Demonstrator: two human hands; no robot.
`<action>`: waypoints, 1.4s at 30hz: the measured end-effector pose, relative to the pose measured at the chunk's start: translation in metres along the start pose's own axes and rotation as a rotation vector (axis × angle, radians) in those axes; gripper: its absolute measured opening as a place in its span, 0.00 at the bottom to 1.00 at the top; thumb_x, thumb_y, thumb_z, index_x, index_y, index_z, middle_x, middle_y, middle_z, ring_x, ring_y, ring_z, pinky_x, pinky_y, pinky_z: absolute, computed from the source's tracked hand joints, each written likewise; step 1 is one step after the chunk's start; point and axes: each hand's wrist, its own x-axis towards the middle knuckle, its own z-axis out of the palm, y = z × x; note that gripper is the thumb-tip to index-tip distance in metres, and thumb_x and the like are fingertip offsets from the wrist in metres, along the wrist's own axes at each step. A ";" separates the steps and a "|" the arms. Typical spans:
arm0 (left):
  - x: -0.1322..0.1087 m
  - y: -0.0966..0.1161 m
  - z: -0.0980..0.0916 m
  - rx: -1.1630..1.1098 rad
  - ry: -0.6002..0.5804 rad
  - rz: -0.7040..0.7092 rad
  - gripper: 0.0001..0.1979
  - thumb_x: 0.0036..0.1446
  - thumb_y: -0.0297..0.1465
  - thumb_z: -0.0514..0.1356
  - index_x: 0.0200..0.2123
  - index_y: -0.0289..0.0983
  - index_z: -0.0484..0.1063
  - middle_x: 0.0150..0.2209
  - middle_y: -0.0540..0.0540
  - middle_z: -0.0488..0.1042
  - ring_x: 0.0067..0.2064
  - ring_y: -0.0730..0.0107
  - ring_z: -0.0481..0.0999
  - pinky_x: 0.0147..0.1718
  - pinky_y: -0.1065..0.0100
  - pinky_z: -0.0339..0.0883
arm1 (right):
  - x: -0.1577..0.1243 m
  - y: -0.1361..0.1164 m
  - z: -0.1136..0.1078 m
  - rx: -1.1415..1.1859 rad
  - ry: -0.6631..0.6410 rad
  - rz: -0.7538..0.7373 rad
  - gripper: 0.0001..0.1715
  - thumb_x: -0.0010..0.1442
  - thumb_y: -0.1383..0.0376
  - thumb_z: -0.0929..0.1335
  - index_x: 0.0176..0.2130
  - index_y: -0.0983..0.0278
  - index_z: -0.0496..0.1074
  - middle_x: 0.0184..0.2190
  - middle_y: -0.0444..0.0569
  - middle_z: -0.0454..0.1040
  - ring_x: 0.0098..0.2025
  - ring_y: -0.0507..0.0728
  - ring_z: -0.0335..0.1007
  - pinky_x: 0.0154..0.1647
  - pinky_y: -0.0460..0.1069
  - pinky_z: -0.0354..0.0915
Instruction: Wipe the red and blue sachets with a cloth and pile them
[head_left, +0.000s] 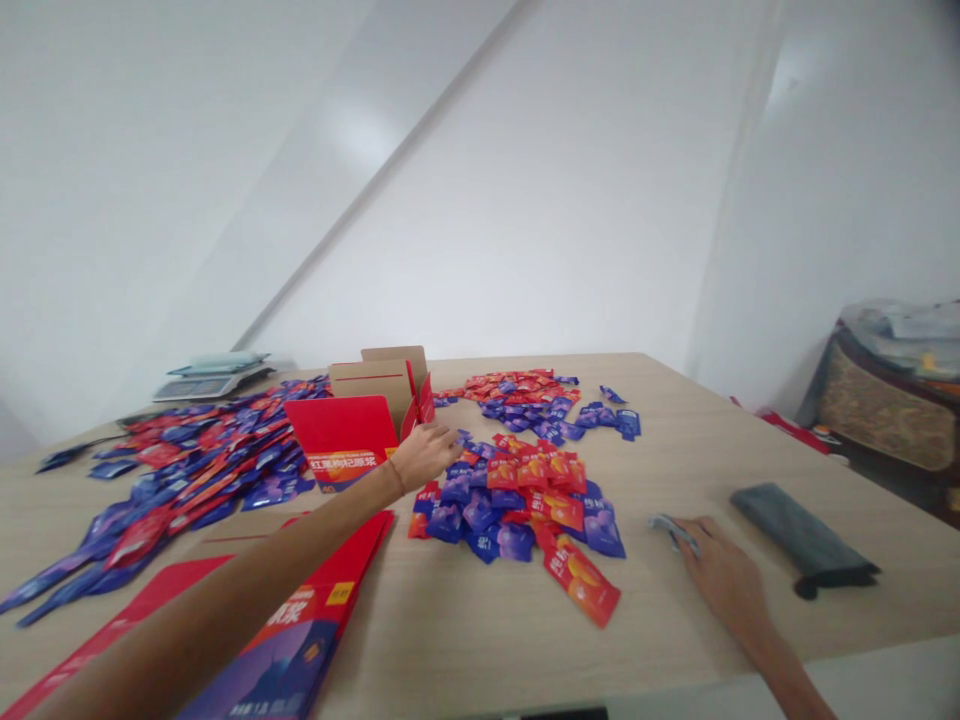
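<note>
My left hand (427,456) reaches across a red carton to the near pile of sachets (517,490). Its fingers are curled together at the pile's left edge, and what they hold, if anything, is hidden. These sachets are red-orange and purple-blue, heaped loosely, with one red sachet (581,577) lying at the front. On the right, my right hand (720,572) rests low over the table, its fingers closed around a small grey-white item (675,530) whose kind I cannot make out. Just beyond that hand lies a dark grey folded pouch (802,535).
Open red cartons (341,425) stand left of centre, and flattened red cartons (300,640) lie in front. A large sachet heap (202,460) spreads at left, another pile (525,395) at the back. A scale (210,380) sits far left; a patterned chair (877,400) stands beyond the table's right edge.
</note>
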 end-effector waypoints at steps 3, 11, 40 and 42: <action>0.000 0.004 -0.001 -0.003 0.005 -0.005 0.06 0.68 0.23 0.60 0.38 0.34 0.76 0.36 0.41 0.75 0.37 0.61 0.75 0.34 0.64 0.65 | 0.000 -0.001 -0.001 -0.024 0.003 0.001 0.25 0.70 0.56 0.58 0.48 0.59 0.80 0.46 0.52 0.80 0.36 0.57 0.77 0.35 0.51 0.69; 0.013 0.033 0.016 -0.085 -0.088 0.069 0.06 0.67 0.22 0.60 0.40 0.34 0.77 0.39 0.39 0.77 0.41 0.59 0.77 0.35 0.64 0.67 | 0.001 0.001 0.000 -0.042 -0.015 0.002 0.25 0.71 0.56 0.57 0.50 0.60 0.79 0.46 0.52 0.79 0.36 0.57 0.77 0.34 0.51 0.69; -0.090 0.186 -0.007 -0.996 -0.159 0.270 0.34 0.72 0.41 0.55 0.77 0.49 0.49 0.76 0.41 0.54 0.76 0.50 0.50 0.73 0.46 0.50 | 0.003 -0.006 0.001 -0.078 -0.058 0.018 0.23 0.73 0.60 0.57 0.52 0.59 0.79 0.47 0.51 0.78 0.40 0.57 0.77 0.38 0.49 0.67; -0.094 0.188 -0.006 -0.984 -0.135 0.286 0.32 0.74 0.39 0.52 0.77 0.45 0.49 0.76 0.41 0.51 0.77 0.49 0.48 0.73 0.45 0.49 | 0.003 -0.007 0.001 -0.086 -0.067 0.030 0.23 0.73 0.61 0.58 0.53 0.59 0.78 0.49 0.52 0.78 0.40 0.57 0.77 0.37 0.49 0.66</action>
